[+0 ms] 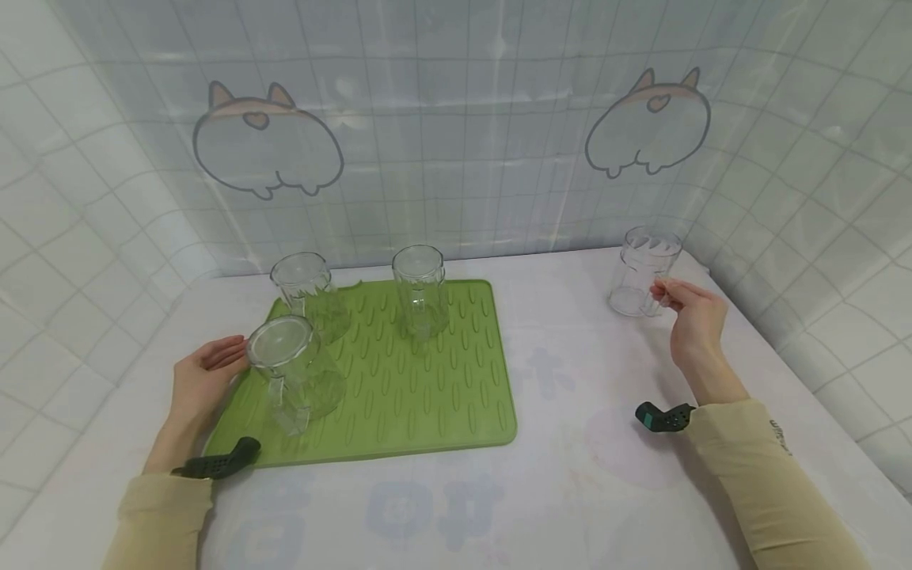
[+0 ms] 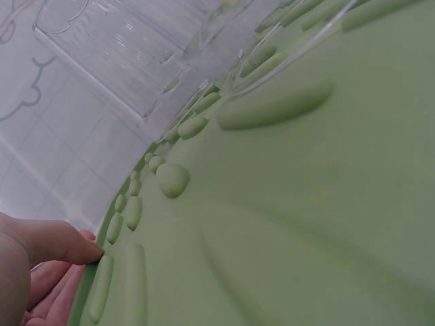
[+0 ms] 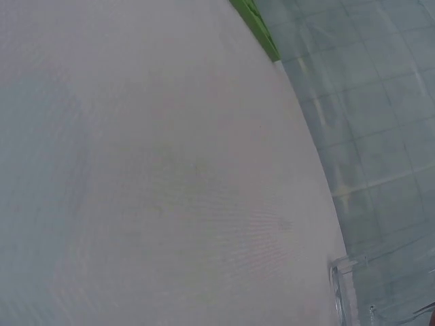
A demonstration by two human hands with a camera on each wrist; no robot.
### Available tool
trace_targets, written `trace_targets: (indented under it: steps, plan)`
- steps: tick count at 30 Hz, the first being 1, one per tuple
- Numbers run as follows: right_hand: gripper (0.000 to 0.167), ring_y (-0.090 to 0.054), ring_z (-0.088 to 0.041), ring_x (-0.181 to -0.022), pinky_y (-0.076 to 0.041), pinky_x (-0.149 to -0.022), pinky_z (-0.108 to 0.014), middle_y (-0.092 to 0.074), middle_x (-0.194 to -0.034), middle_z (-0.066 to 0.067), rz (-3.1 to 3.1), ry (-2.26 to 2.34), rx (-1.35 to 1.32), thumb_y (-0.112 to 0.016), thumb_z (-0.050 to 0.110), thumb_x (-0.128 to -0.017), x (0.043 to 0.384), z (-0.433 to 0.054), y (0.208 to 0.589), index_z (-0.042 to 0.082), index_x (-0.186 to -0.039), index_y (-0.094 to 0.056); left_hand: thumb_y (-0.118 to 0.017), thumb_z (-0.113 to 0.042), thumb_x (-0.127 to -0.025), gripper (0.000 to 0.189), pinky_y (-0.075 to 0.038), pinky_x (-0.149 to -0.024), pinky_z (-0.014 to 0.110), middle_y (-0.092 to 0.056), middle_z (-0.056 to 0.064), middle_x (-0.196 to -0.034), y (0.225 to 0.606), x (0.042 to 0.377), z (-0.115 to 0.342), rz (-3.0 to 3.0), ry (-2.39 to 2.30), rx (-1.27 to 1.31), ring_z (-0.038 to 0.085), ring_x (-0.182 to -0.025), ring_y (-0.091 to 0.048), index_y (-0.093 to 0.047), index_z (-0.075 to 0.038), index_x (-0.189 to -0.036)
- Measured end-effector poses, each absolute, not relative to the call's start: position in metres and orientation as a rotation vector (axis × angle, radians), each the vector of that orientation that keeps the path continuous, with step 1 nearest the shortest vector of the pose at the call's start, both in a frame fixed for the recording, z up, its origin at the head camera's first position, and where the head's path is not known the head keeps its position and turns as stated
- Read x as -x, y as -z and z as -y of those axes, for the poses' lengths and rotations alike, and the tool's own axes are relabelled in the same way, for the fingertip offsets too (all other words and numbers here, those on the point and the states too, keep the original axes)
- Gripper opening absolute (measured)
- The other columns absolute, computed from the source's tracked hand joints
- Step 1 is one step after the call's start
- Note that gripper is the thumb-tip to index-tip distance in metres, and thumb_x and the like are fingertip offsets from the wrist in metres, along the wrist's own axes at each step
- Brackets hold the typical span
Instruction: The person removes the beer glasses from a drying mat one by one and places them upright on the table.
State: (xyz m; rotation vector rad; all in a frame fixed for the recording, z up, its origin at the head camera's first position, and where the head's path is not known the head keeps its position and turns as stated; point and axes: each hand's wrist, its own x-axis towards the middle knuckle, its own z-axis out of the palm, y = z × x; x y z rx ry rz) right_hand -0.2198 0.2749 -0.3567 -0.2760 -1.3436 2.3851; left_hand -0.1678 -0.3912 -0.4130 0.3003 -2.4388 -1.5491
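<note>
At the right, my right hand (image 1: 694,321) pinches the handle of a clear glass mug (image 1: 630,277), which stands near the back of the table. Part of that mug (image 3: 345,292) also shows in the lower right corner of the right wrist view. My left hand (image 1: 203,380) is at the left edge of a green ribbed mat (image 1: 385,412). In the left wrist view its thumb (image 2: 78,250) presses on the mat's rim, with the other fingers curled at the outer side. Just right of these fingers is a glass mug (image 1: 306,380) with its handle toward the front.
Two more glass mugs stand on the mat, one at the back left (image 1: 309,297) and one at the back middle (image 1: 420,297). A tiled backdrop (image 1: 456,158) rises behind the white tabletop (image 1: 556,443), with side walls at left and right.
</note>
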Motion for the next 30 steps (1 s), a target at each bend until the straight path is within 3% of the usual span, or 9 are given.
trace_targets:
  steps: [19,30]
  plan:
    - [0.017,-0.067,-0.017,-0.066,-0.054,-0.07,-0.021,-0.075,-0.077,-0.006,1.371,-2.387,0.286,-0.058,0.0,-0.097,0.2202,-0.2809,0.3604,-0.008,-0.094,-0.074,-0.07,-0.021,-0.095,0.043,-0.05,-0.078,0.001,-0.062,-0.035,-0.093,0.4137,0.1686,0.392,2.428,1.555,-0.297,-0.018,-0.088,-0.06,-0.058,-0.005,-0.133]
    - [0.017,-0.067,-0.017,-0.067,-0.055,-0.072,-0.022,-0.074,-0.076,-0.006,1.394,-2.366,0.277,-0.061,0.001,-0.096,0.2227,-0.2823,0.364,-0.005,-0.087,-0.074,-0.069,-0.018,-0.096,0.049,-0.05,-0.078,0.001,-0.063,-0.035,-0.093,0.4146,0.1696,0.3934,2.417,1.593,-0.301,-0.018,-0.088,-0.06,-0.053,0.0,-0.139]
